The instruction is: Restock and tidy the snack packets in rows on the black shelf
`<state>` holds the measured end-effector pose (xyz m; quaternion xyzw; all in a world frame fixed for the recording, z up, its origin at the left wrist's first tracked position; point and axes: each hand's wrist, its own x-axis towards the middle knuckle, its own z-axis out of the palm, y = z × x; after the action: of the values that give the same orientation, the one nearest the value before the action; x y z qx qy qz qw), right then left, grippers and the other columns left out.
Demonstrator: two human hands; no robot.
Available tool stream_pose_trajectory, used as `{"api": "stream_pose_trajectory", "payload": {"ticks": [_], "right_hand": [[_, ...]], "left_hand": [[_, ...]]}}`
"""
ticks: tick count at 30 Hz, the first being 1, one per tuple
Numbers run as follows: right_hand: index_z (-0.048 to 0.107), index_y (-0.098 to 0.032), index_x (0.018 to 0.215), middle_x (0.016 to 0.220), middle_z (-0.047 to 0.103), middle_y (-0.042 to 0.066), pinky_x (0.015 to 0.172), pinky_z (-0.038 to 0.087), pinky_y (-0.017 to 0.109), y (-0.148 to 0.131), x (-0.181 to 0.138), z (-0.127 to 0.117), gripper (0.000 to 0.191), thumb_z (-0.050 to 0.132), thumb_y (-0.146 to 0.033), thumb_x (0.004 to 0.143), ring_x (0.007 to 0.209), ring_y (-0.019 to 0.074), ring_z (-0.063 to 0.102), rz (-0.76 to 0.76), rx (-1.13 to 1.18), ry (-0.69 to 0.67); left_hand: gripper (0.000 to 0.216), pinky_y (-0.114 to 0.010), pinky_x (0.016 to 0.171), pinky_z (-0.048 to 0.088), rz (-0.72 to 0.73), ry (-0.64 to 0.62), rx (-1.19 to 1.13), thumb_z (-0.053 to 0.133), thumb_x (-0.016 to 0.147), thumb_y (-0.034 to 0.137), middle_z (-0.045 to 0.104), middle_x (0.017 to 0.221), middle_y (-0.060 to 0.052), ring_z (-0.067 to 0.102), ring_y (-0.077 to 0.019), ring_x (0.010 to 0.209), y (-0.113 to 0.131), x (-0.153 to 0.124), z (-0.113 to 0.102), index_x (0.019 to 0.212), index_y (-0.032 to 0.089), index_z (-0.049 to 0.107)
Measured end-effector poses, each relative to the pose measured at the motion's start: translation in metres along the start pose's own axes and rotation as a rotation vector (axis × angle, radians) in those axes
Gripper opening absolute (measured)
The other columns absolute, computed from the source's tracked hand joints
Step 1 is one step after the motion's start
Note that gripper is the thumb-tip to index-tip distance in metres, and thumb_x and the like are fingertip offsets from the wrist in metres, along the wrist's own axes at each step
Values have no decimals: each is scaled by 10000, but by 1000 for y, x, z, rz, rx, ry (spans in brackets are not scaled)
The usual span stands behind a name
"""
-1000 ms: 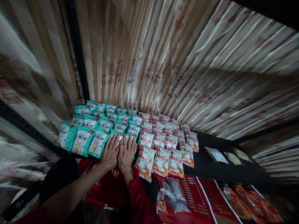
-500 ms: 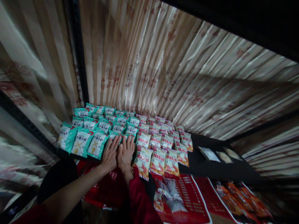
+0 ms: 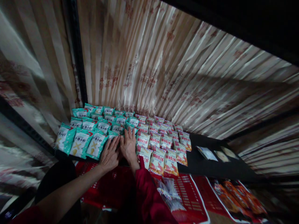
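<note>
Rows of teal snack packets (image 3: 80,141) lie on the left of a dark shelf (image 3: 205,165), and rows of orange-and-white snack packets (image 3: 161,141) lie beside them on the right. My left hand (image 3: 109,155) rests flat, fingers stretched out, on the front of the teal rows. Beside it my right hand (image 3: 128,146), in a red sleeve, is flat with fingers spread, pressing on packets where the two colours meet. Neither hand grips anything.
A striped curtain-like backing (image 3: 177,71) rises behind the shelf. A red basket (image 3: 109,186) sits below my arms. More snack packets (image 3: 169,194) and red-orange packs (image 3: 235,196) lie on the lower level. Flat cards (image 3: 206,153) rest on the shelf's right.
My right hand has slid forward, deeper onto the packets, while the left stays near the front edge. The view has shifted slightly.
</note>
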<state>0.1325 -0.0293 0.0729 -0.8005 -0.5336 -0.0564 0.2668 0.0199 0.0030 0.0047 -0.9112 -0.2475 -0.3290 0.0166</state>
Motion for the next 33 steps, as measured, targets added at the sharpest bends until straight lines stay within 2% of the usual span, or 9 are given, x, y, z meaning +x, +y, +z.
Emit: {"api": "stream_pose_trajectory", "payload": {"ticks": [3,7,13,18,24,26,30,33], "right_hand": [[500,-70,1333,1423,466,147,1129,280,413,-1,20,-5,456,341,-262,952,1410,240,260,-63,50,-52],[496,-106,1335,1359,543,118,1044,403,303,-5,34,-3,434,350,-249,952,1260,184,501,-52,75,-141],[523,-178,1309,1328,577,96,877,499,279,-15,46,3,398,384,-280,950,1090,197,635,39,-83,-167],[566,-172,1236,1186,669,96,774,511,253,-17,54,9,348,380,-275,960,970,191,683,20,-113,-156],[551,-168,1248,1264,625,87,787,493,235,-15,53,13,350,391,-261,951,1022,178,661,1,-87,-197],[558,-179,1234,1193,667,79,733,494,241,-14,54,9,342,404,-272,943,951,183,682,-5,-107,-223],[607,-200,1152,953,735,65,635,468,268,-10,65,-3,298,426,-261,924,760,202,691,-39,-178,-214],[630,-188,1102,950,722,85,727,464,297,-2,85,-7,287,409,-224,923,871,228,661,-96,-199,-142]], "left_hand": [[425,-475,1174,153,12,-19,-23,543,821,289,429,1438,-161,247,-274,1412,1,1,-4,1215,149,616],[364,-500,1160,208,44,-17,-44,547,802,255,504,1367,-183,254,-294,1408,-1,-2,-1,1120,124,668],[305,-503,1143,270,67,17,-35,535,810,261,566,1291,-199,334,-307,1369,-7,-8,11,1004,99,706],[258,-505,1137,285,62,59,-51,530,788,213,581,1269,-196,348,-312,1359,-8,-9,14,922,105,722],[248,-505,1128,302,39,44,-39,544,782,229,613,1226,-180,413,-314,1314,-5,-6,13,919,117,717],[233,-499,1130,296,35,34,-32,541,780,226,612,1233,-174,413,-308,1316,-4,-5,11,899,124,713],[207,-492,1137,261,27,1,-38,528,788,223,490,1391,-155,335,-293,1370,-2,-2,6,888,152,694],[270,-480,1148,219,28,-13,-51,520,812,245,394,1469,-134,297,-279,1391,-3,0,3,1023,169,670]]}}
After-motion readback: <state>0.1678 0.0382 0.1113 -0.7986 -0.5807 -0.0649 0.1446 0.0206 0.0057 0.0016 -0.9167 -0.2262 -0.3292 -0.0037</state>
